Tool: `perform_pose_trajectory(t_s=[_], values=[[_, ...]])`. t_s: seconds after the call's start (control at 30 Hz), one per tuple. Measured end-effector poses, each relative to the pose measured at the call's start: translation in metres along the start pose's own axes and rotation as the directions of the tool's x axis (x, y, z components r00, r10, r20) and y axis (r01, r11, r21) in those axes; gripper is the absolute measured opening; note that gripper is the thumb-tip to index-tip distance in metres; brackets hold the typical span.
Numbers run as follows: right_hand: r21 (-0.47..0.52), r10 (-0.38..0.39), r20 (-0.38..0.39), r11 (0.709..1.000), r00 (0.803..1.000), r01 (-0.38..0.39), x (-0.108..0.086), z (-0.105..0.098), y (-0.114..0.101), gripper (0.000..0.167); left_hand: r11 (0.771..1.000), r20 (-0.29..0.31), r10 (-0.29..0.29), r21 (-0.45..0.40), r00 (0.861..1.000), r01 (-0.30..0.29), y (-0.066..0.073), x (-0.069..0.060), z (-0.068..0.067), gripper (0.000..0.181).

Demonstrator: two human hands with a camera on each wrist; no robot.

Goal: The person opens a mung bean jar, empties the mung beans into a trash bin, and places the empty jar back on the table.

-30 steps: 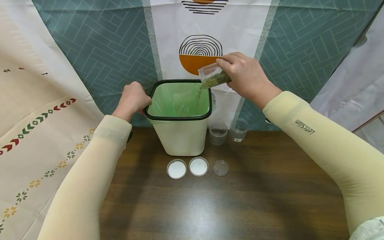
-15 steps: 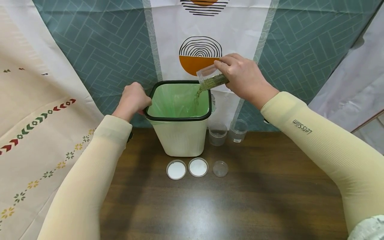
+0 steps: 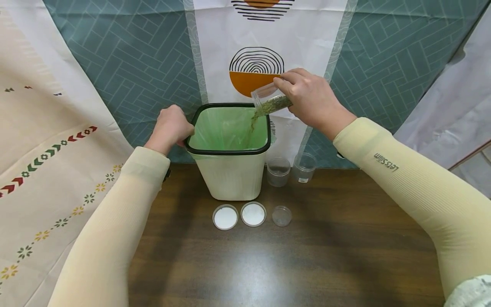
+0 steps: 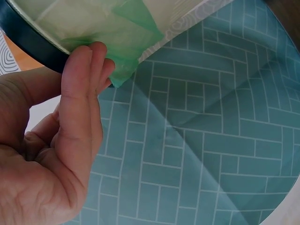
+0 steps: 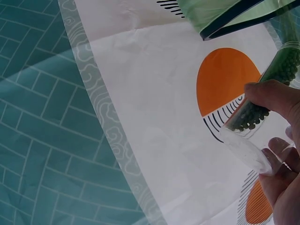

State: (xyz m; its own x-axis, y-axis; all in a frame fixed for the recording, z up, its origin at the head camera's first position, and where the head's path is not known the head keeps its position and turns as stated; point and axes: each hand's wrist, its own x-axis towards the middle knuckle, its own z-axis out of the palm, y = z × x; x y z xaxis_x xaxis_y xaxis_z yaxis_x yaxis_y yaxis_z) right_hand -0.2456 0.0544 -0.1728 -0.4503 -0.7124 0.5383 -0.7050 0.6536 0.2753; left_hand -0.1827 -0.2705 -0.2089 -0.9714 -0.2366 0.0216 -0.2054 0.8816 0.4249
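A white trash bin [image 3: 234, 179] with a black rim stands upright, lined with a green bag [image 3: 224, 128]. My left hand [image 3: 171, 126] grips its left rim; in the left wrist view, fingers [image 4: 77, 77] press the bag's folded edge outside the rim. Over the bin's right side, my right hand [image 3: 312, 96] holds a clear plastic jar [image 3: 264, 92], tilted with its mouth down to the left. Small green beans [image 3: 278, 103] lie along the jar's lower side, and a thin stream falls from the mouth into the bin. The right wrist view shows beans [image 5: 248, 117] through the jar wall.
Two clear jars, one nearer [image 3: 278, 172] and one with a small label [image 3: 305, 168], stand right of the bin. Before it lie two white-centred lids [image 3: 225, 217] and a clear lid [image 3: 281, 216] on the dark wooden table [image 3: 245, 264]. Patterned cloth [image 3: 153, 55] hangs behind.
The right hand and jar have shifted slightly left. Beans keep pouring: the stream thickened half a second ago and looks thinner now. The left hand stays on the rim.
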Motion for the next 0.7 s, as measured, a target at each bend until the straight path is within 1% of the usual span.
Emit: perform_pose_trajectory(t_s=[0.23, 0.7], values=[[-0.001, -0.01, -0.013, 1.0, 1.0, 0.01, -0.0004, -0.0001, 0.0004, 0.061, 1.0, -0.004, 0.003, 0.0, 1.0, -0.003, 0.0002, 0.0004, 0.0005, 0.023], [-0.012, -0.023, -0.045, 1.0, 0.999, 0.022, -0.0003, -0.0022, -0.0005, 0.054, 1.0, 0.001, -0.002, 0.012, 1.0, 0.002, 0.0015, -0.0006, -0.0006, 0.017]])
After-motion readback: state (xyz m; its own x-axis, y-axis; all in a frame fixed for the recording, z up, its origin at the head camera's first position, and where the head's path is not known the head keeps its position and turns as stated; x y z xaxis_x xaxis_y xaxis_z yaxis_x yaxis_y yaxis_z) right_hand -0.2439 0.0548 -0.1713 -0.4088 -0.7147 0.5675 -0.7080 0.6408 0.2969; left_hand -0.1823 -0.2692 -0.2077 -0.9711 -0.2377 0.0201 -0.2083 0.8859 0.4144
